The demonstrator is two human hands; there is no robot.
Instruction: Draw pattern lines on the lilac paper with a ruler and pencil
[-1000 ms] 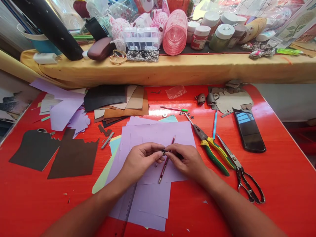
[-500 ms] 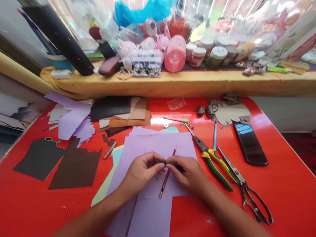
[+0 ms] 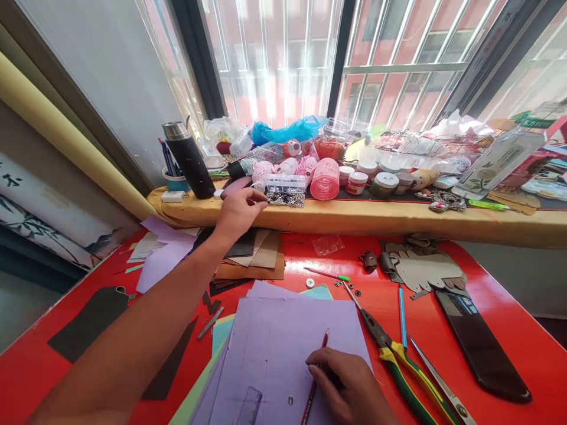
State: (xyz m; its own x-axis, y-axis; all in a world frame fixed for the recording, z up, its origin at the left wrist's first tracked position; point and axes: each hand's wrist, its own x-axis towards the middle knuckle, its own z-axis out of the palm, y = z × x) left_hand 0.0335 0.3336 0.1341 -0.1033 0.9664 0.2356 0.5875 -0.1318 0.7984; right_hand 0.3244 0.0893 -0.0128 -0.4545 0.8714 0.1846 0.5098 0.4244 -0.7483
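My left hand [image 3: 241, 212] is stretched out to the ledge, its thumb and fingertips pinched together beside a clear compartment box [image 3: 286, 183] and a black-and-white patterned case [image 3: 286, 199] of small parts. Whatever it pinches is too small to make out. Low over purple paper [image 3: 301, 321], my right hand [image 3: 343, 381] has its fingers curled closed; their contents are hidden. A dark red pencil [image 3: 326, 338] runs beneath those fingers. Left of the pencil lie a small metal ring [image 3: 290, 400] and a clear ruler [image 3: 250, 407].
Right of the paper are pliers [image 3: 390, 348], scissors [image 3: 438, 378], a blue pen [image 3: 402, 316] and a phone [image 3: 482, 348]. Leather pieces [image 3: 270, 260] lie behind it on the red table. A black flask [image 3: 190, 162] and several jars [image 3: 357, 183] stand on the ledge.
My left hand has left the right hand and reached forward to the ledge. The right hand has stayed over the pencil. The view has tilted up, showing more of the window.
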